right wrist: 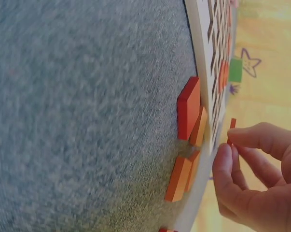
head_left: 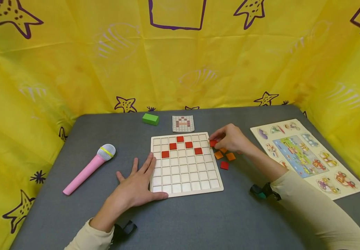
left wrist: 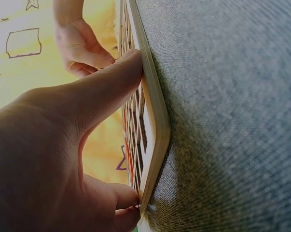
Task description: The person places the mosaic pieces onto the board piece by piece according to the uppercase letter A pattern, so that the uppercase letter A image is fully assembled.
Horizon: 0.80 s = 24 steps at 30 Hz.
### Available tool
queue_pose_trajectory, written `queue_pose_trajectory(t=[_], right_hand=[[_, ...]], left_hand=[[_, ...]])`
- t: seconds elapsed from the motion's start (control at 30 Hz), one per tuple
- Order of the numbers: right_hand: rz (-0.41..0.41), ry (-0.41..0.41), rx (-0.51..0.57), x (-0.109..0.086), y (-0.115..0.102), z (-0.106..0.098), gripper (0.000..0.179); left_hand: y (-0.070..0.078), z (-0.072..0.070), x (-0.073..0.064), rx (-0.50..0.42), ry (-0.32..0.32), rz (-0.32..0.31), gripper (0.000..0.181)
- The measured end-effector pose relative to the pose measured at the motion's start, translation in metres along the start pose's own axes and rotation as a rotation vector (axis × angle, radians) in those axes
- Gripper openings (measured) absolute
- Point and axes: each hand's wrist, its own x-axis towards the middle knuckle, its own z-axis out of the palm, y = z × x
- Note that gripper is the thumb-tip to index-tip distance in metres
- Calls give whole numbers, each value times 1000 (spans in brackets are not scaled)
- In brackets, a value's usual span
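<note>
A wooden grid board (head_left: 184,178) lies on the grey table, with several red square tiles (head_left: 180,139) set in its upper cells in a peaked shape. My left hand (head_left: 139,184) rests along the board's lower left edge, fingers spread and thumb on the front rim. In the left wrist view that thumb (left wrist: 114,77) lies over the rim. Just off the board's upper right edge, my right hand (head_left: 230,137) pinches a red tile (head_left: 213,143) between thumb and fingers. Below that hand lie loose orange tiles (head_left: 230,156) and a red tile (head_left: 224,165).
Behind the board lies a small pattern card (head_left: 183,123), with a green block (head_left: 150,119) to its left. A pink toy microphone (head_left: 84,173) lies at the left. A picture puzzle board (head_left: 308,156) lies at the right, partly under the right forearm. Yellow cloth (head_left: 167,69) surrounds the table.
</note>
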Motion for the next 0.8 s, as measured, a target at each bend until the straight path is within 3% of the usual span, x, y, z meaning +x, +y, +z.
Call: queue_pose_trajectory(t=[0.37, 0.8], right_hand=[[-68, -58, -2, -3, -5, 7, 27], [-40, -114, 58, -9, -14, 22, 30]], left_hand=[[0, 0, 0, 1, -7, -7, 130], [1, -1, -1, 6, -2, -1, 129]])
